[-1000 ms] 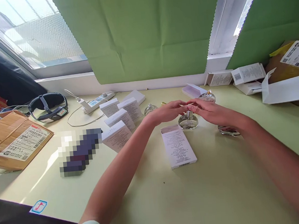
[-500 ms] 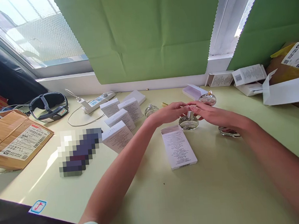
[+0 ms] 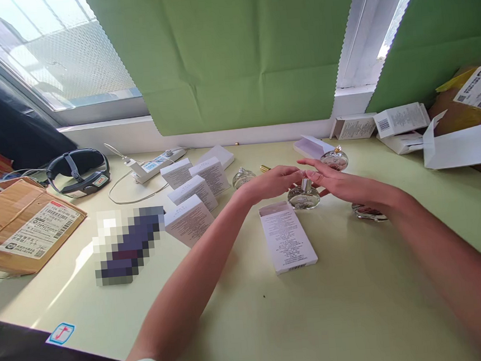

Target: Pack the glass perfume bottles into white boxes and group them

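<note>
A round clear glass perfume bottle (image 3: 304, 198) with a silver neck stands on the table in front of me. My left hand (image 3: 275, 182) is closed at the left of its neck, fingertips partly hidden. My right hand (image 3: 330, 181) grips from the right, thumb at the neck and index finger raised. The tips of both hands meet there. Nearer me lies a white printed carton (image 3: 288, 238), its open end towards the bottle. Behind my left hand are another glass bottle (image 3: 243, 177) and a gold cap (image 3: 265, 168).
Several white cartons (image 3: 189, 221) stand at left, near a power strip (image 3: 159, 164). A bottle (image 3: 334, 159) stands behind my right hand; another (image 3: 368, 212) lies under my right wrist. Cardboard boxes (image 3: 29, 227) and a pixelated dark object (image 3: 130, 246) are left; cartons (image 3: 401, 120) are right.
My right index finger has lifted away from the left hand's fingers. The bottle, the carton and both forearms stay nearly where they were.
</note>
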A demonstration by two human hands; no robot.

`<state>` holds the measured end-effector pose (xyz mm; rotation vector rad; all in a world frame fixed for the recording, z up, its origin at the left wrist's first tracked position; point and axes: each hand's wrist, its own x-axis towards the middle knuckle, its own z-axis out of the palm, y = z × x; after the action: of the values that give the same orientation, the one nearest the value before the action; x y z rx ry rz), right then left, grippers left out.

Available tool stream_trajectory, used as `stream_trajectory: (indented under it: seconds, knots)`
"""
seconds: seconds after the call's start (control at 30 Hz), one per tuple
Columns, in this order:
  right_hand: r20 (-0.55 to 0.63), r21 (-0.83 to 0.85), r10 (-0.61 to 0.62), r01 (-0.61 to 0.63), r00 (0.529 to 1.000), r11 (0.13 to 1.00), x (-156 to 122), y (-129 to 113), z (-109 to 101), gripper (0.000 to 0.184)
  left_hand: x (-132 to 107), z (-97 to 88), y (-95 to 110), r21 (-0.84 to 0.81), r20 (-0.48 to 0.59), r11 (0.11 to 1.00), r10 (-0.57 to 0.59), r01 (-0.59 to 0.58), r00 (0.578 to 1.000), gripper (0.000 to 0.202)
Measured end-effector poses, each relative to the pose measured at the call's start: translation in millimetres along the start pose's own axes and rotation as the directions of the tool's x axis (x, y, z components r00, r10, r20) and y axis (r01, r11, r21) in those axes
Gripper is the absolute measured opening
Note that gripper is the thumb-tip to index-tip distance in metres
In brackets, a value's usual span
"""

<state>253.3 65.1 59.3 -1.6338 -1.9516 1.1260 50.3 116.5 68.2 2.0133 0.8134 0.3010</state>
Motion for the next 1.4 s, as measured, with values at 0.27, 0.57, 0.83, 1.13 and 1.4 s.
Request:
stream_trajectory:
  seconds: [0.27, 0.57, 0.83, 1.13, 1.4]
  knots:
    - [0.007, 0.023, -0.018, 0.018, 1.000, 1.000, -1.3, -2.2, -0.3, 0.068, 0.0, 1.4, 2.4, 0.028, -0.009, 1.000, 0.002, -0.002, 1.000, 0.043]
    - [0.023, 0.072, -0.017, 0.015, 1.000, 0.997, -1.3, -1.1, -0.2, 0.068, -1.6, 2.7, 5.8, 0.092, -0.034, 0.996, 0.004, -0.001, 0.999, 0.041]
    - [0.049, 0.122, -0.045, 0.038, 0.998, 0.992, -1.0, -0.6, -1.1, 0.067, -0.9, 2.9, 5.7, 0.128, -0.045, 0.992, -0.001, 0.007, 0.999, 0.039]
    - [0.093, 0.154, -0.032, 0.017, 0.995, 0.988, -3.3, 0.9, -1.4, 0.070, 0.7, 4.8, 2.3, 0.124, -0.033, 0.992, -0.007, 0.011, 0.999, 0.036]
    - [0.102, 0.120, -0.012, 0.000, 0.995, 0.993, -4.3, -1.5, -3.2, 0.074, 0.0, 3.3, 3.2, 0.107, -0.014, 0.994, 0.004, -0.002, 1.000, 0.037]
